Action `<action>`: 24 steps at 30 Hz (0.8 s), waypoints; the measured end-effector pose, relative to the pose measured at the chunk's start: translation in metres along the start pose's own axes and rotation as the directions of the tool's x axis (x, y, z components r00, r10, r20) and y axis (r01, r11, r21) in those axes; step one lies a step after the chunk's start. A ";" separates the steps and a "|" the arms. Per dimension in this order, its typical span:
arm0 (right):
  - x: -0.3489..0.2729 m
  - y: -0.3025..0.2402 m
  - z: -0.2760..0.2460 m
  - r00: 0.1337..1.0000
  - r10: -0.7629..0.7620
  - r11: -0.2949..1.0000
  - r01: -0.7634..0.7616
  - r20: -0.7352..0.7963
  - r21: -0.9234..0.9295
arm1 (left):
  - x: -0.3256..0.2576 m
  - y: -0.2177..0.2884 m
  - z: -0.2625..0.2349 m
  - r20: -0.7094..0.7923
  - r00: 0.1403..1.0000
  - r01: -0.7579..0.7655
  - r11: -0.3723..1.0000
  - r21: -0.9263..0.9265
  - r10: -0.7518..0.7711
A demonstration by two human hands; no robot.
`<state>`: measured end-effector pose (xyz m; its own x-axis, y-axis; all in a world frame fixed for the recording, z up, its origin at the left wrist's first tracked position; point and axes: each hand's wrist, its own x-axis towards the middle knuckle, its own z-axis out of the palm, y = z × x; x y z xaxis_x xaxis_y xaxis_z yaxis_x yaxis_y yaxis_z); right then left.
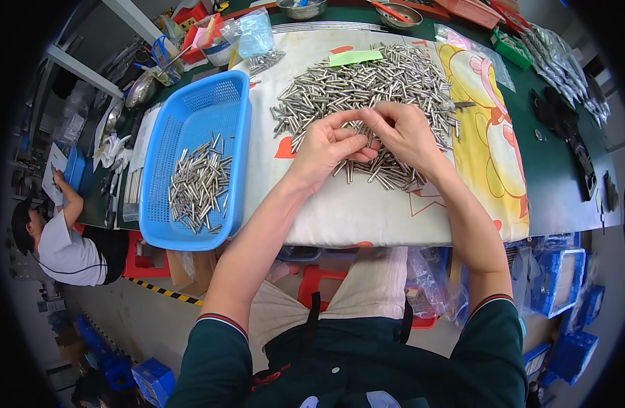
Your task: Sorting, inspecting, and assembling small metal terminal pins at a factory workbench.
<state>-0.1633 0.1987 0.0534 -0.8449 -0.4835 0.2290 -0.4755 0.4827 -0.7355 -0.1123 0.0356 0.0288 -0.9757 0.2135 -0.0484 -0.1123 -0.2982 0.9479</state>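
Note:
A wide pile of small pointed metal pins (380,81) is spread over a cloth (272,197) on the table. Above its near part, my left hand (329,144) is closed with curled fingers, and metal pins seem to show at its fingertips. Meeting it from the right, my right hand (406,134) is closed in a pinch; what lies between its fingers is hidden. A blue plastic basket (243,156) stands left of my left forearm, with a smaller heap of the same pins inside. A light green paper slip (355,58) rests on the far side of the pile.
Clear plastic bags (255,34), a red bin (202,37) and metal bowls (399,15) line the far edge. Right of the cloth lies a black strap-like object (564,126) on the green tabletop (544,177). At far left, another person (71,248) works at a table.

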 end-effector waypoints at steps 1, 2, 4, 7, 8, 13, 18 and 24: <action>0.001 0.003 -0.002 0.994 -0.012 1.000 0.013 0.113 -0.005 | 0.000 0.000 0.001 0.004 1.000 0.001 1.000 -0.002 -0.001; 0.000 0.005 -0.002 0.994 -0.008 1.000 0.009 0.111 -0.007 | 0.001 0.001 0.001 0.051 0.999 0.008 1.000 0.026 -0.009; -0.001 0.006 -0.001 0.989 -0.056 0.988 0.034 0.137 0.154 | 0.001 0.002 0.002 0.100 0.995 0.012 0.998 0.055 -0.018; -0.001 0.005 -0.006 0.981 -0.056 0.931 -0.016 0.186 0.365 | 0.000 0.005 0.005 0.123 0.992 -0.035 0.999 -0.028 0.038; -0.001 0.004 -0.008 0.972 -0.055 0.860 -0.069 0.227 0.506 | -0.001 0.006 0.005 0.133 0.990 -0.040 0.996 -0.083 0.051; -0.001 0.006 0.000 0.919 -0.027 0.167 -0.385 0.394 0.908 | 0.002 -0.006 -0.001 0.003 0.895 -0.437 0.874 0.213 0.446; -0.014 0.005 0.025 0.765 -0.114 -0.151 -0.644 0.634 0.750 | 0.002 -0.005 0.004 0.112 0.791 -0.585 0.692 0.423 0.601; -0.015 0.006 0.032 0.721 -0.063 -0.159 -0.689 0.690 0.707 | 0.003 -0.005 0.000 0.205 0.793 -0.589 0.638 0.496 0.574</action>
<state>-0.1452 0.1855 0.0248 -0.4105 -0.8828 -0.2281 0.8311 -0.2593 -0.4920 -0.1150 0.0379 0.0238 -0.7997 0.1885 0.5700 0.5967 0.1450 0.7893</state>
